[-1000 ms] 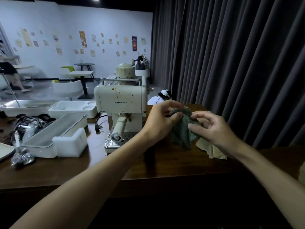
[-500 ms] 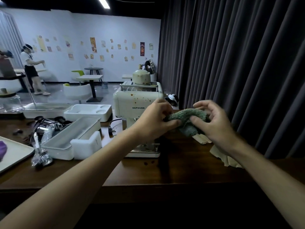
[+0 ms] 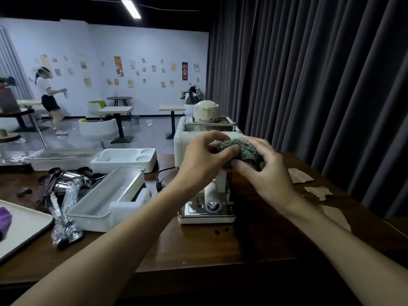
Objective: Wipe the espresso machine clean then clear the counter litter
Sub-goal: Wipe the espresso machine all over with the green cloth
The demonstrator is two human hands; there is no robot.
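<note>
- In the head view, the left hand [image 3: 203, 161] and the right hand [image 3: 266, 173] are meeting in front of the upper part of the espresso machine [image 3: 187, 149]. Both are gripping one green cloth [image 3: 241, 149] between them.
- The left hand is pinching the left end of the cloth with thumb and curled fingers. The right hand is curling its fingers round the right side, so the cloth is sitting bunched like a ball.
- I cannot tell whether the cloth is touching the front of the machine or only hanging before it.
- The cream machine is standing upright on the dark wooden counter [image 3: 198, 250], near its front edge. Brown spots are showing on the round lid [image 3: 206, 111] on its top.
- Two small dark spots are lying on the counter just before the base of the machine.
- Torn pieces of brown paper [image 3: 300, 176] are lying on the counter to the right of the machine, near the grey curtain [image 3: 320, 85].
- To the left of the machine, a black plug [image 3: 160, 185] is lying beside a long white box [image 3: 106, 202], and a white foam tray [image 3: 123, 159] is sitting behind it.
- Crumpled silver foil pieces [image 3: 66, 206] are lying left of the long box.
- A cream tray [image 3: 24, 228] with a purple thing [image 3: 4, 217] on it is sitting at the far left edge.
- A person [image 3: 49, 100] is showing far behind, among small tables.
</note>
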